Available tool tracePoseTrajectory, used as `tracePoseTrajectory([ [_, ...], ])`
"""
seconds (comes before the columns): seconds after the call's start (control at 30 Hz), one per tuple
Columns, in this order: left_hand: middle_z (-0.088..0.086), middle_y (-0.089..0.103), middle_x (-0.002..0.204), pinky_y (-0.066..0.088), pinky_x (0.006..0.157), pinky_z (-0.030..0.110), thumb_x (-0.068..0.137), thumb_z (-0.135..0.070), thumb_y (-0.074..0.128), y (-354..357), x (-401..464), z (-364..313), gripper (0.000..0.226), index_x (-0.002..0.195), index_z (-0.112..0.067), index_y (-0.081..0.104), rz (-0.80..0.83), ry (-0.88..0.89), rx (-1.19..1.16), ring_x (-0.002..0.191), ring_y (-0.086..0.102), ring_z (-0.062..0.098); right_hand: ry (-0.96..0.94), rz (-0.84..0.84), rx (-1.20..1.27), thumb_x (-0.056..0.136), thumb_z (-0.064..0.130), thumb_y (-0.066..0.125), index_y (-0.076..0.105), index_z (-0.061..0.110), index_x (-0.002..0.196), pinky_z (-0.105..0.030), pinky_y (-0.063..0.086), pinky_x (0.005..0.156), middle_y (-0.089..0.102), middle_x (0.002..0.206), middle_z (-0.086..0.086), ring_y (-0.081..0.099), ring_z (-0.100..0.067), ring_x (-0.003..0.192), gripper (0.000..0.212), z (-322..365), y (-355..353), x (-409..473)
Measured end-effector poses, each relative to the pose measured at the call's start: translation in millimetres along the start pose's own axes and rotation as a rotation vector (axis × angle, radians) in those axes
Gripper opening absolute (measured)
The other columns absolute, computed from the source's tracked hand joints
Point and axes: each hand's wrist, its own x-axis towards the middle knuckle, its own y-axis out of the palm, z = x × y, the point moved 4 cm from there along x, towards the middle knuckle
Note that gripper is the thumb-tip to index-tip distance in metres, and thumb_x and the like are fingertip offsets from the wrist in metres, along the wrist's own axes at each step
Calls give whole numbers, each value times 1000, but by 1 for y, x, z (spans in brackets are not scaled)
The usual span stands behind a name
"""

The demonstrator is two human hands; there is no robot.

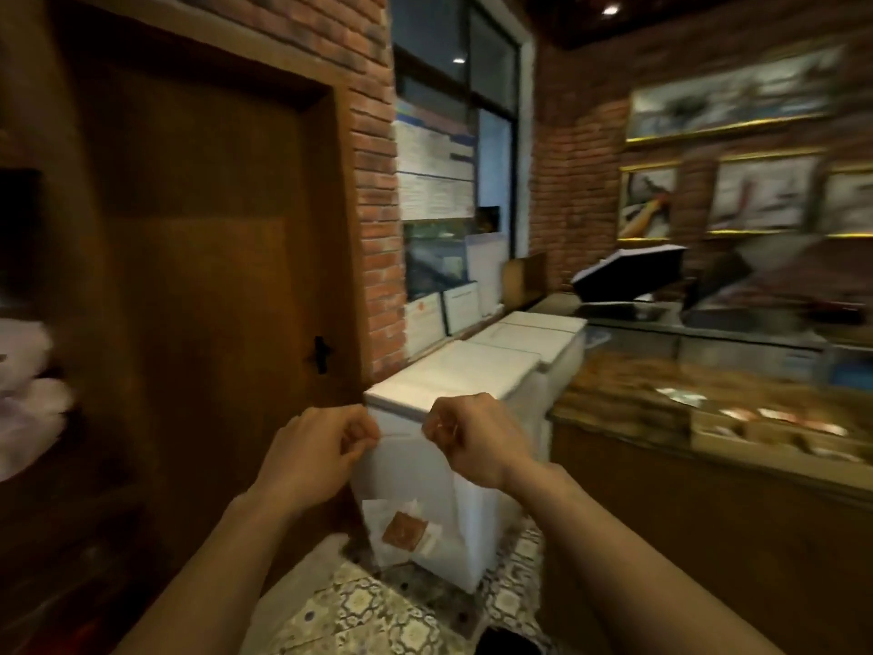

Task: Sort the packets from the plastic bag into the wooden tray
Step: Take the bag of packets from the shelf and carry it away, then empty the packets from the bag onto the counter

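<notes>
A clear plastic bag [404, 484] hangs in front of me at chest height. My left hand [321, 449] pinches its top left corner and my right hand [472, 434] pinches its top right corner, both with fingers closed on the rim. A brown packet [402, 530] lies at the bottom of the bag, with pale wrapping around it. The wooden tray [718, 434] stands on the counter at the right, divided into compartments that hold blurred packets.
White chest freezers [477, 366] stand right behind the bag. A wooden door [203, 276] fills the left. The wooden counter [637, 394] runs along the right, with a till screen [628, 271] behind it. Patterned tile floor [378, 612] lies below.
</notes>
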Motion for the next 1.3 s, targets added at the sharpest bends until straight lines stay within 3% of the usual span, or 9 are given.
tracePoseTrajectory([
  [0.2,-18,73,88,59,78,34,90,-28,71,78,41,-128,8,91,-36,72,134,216,-145,83,67,0,242,-92,-107,90,22,63,71,32,99,-34,58,79,73,98,9,67,-13,90,16,-104,-77,-86],
  [0.4,-22,67,87,45,65,19,92,-33,68,114,53,-251,7,93,-40,69,186,487,-250,79,60,-4,455,-196,-279,91,30,61,68,35,99,-38,59,77,71,95,9,66,-13,87,12,-158,-150,-164],
  [0.5,-22,69,90,57,76,30,91,-35,69,123,53,-290,7,95,-41,69,209,590,-321,84,63,-3,546,-254,-338,93,28,63,71,33,98,-33,58,73,73,94,9,66,-10,82,11,-164,-177,-191],
  [0.57,-22,69,91,59,81,33,91,-34,70,125,51,-308,9,96,-41,70,230,633,-345,85,64,-3,591,-279,-348,93,26,65,72,33,99,-30,58,73,75,96,10,67,-7,82,12,-168,-188,-205],
  [0.73,-22,70,94,56,81,26,91,-33,71,132,45,-334,13,101,-41,71,220,705,-359,85,62,-5,660,-297,-354,93,24,67,72,34,100,-30,60,77,74,100,12,67,-4,88,14,-175,-195,-228],
  [1.3,-24,67,90,56,80,23,90,-37,70,160,48,-366,7,96,-42,69,249,735,-290,84,62,-4,648,-314,-331,95,28,66,70,32,99,-31,61,78,72,98,11,65,-4,86,7,-213,-199,-248],
])
